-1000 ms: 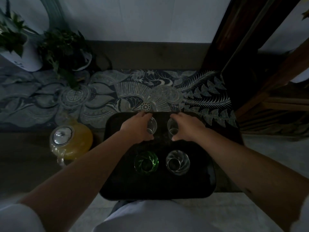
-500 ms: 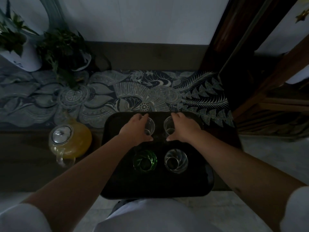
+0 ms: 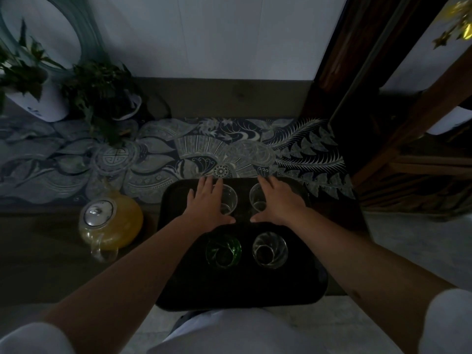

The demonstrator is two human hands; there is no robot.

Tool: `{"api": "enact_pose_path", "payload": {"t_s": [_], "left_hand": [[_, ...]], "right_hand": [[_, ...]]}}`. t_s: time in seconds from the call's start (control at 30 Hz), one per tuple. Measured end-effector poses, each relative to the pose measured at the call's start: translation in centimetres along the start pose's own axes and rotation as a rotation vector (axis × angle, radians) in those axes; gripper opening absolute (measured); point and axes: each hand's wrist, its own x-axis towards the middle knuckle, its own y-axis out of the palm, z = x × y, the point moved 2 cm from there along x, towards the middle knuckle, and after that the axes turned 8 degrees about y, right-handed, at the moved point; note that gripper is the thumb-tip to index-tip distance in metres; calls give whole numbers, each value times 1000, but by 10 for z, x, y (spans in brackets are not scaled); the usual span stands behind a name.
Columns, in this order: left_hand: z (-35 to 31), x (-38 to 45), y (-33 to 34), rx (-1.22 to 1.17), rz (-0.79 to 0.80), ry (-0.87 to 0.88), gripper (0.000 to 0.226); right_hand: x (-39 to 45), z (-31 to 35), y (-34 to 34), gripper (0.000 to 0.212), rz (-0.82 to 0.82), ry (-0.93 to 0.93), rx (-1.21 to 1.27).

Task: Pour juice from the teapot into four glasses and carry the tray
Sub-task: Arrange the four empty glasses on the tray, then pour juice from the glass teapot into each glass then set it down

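Four glasses sit on your tray (image 3: 178, 284), all empty, and the teapot (image 3: 112, 223) waits full at nine o'clock, off the tray. Knock a far glass as you pull away and it tips. Your left hand (image 3: 208, 204) lies splayed beside the far-left glass (image 3: 229, 200), your right hand (image 3: 278, 203) splayed beside the far-right glass (image 3: 256, 199), fingers loose, gripping nothing.

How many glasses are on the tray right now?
4, all on the black tray: far-left clear glass beside the left hand, far-right clear glass beside the right hand, near-left green glass, near-right clear glass.
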Motion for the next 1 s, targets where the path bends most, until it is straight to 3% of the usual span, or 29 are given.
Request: {"api": "enact_pose_path", "payload": {"t_s": [0.47,0.87,1.0], "left_hand": [[35,-78,-30,-53,-228,-106,114],[84,-192,-23,-148,-301,-398,110],[107,-214,-18,-173,-300,-453,107]], "right_hand": [[-34,11,-9,113,-181,-112,44],[-80,133,1,106,-175,-527,-14],[-98,173,16,103,-95,-618,-14]]}}
